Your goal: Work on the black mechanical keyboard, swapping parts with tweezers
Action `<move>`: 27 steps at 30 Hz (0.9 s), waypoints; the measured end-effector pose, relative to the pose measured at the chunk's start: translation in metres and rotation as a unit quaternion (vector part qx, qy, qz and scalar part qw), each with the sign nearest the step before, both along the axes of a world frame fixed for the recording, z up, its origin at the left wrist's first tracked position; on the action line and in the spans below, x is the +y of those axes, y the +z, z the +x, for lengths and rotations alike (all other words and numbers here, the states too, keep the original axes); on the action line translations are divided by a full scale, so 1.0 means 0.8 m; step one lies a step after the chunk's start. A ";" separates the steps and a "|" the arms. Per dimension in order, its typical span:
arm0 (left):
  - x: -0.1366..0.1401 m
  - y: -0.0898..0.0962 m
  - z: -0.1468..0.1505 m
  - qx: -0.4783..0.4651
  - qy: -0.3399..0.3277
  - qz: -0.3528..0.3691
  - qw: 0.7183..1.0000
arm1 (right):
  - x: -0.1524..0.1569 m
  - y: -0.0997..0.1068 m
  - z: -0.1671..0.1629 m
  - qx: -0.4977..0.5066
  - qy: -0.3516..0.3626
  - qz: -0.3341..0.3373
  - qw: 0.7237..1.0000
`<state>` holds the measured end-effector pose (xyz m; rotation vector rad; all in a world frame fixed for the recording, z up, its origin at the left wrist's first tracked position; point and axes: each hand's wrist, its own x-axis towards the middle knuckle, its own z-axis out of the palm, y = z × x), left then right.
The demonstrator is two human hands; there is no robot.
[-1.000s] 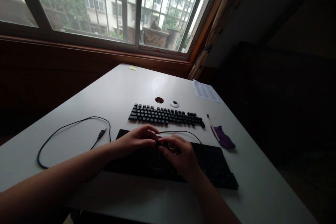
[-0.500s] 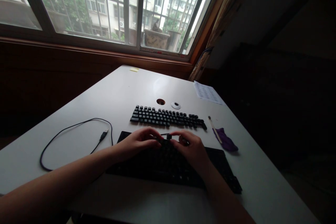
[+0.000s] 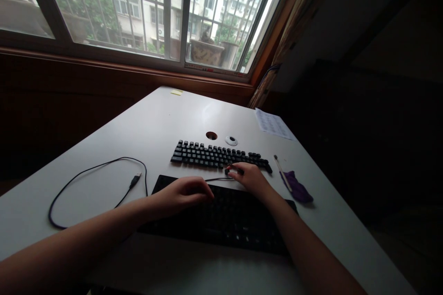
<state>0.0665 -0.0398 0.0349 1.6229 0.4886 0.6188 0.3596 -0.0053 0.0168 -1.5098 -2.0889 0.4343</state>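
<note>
A black keyboard base (image 3: 242, 212) lies in front of me, dark across its middle, with a few small pale spots near its front edge. My left hand (image 3: 185, 196) rests over its left-centre, thumb and fingers closed together; what they may hold is hidden. Beyond the base's back edge, my right hand (image 3: 247, 177) pinches a small black keycap (image 3: 227, 171) between thumb and fingers. That keycap is just below the rows of loose black keycaps (image 3: 204, 154), laid out in keyboard order on the table.
On the white table (image 3: 114, 143), a black USB cable (image 3: 133, 180) loops at left. A cotton-tipped stick (image 3: 283, 173) lies across a purple cloth (image 3: 298, 188) at right. Behind the keycaps are a round table hole (image 3: 211, 135), a white ring (image 3: 231, 140) and paper (image 3: 275, 123).
My right hand has moved up and away from the base, carrying the keycap toward the laid-out rows. My left hand has shifted slightly down, and the hands are now apart.
</note>
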 end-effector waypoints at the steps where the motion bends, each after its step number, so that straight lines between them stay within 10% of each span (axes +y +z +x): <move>1: 0.000 0.000 0.000 0.001 0.000 0.001 1.000 | 0.000 -0.002 0.000 0.000 -0.001 0.001 1.000; 27: -0.003 0.002 0.001 0.000 -0.012 0.020 1.000 | -0.012 -0.005 0.005 -0.108 0.013 0.088 0.990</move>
